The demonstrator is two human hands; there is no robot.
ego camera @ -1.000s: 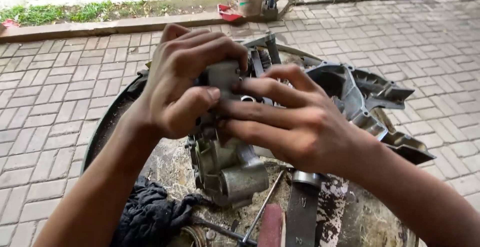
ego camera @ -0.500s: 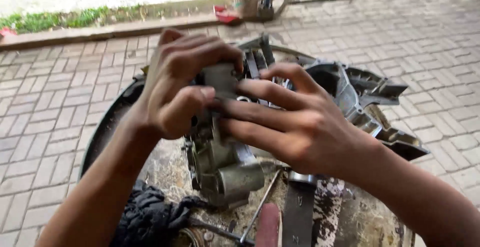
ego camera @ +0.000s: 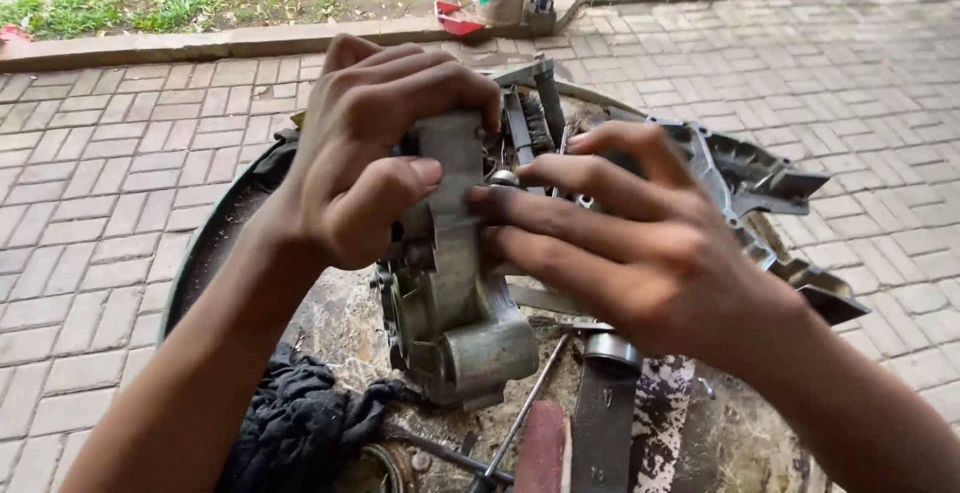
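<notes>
Black rag [ego camera: 300,423] blocks lower left; metal cover [ego camera: 760,193] crowds right; brick paving [ego camera: 90,203] open beyond.
</notes>
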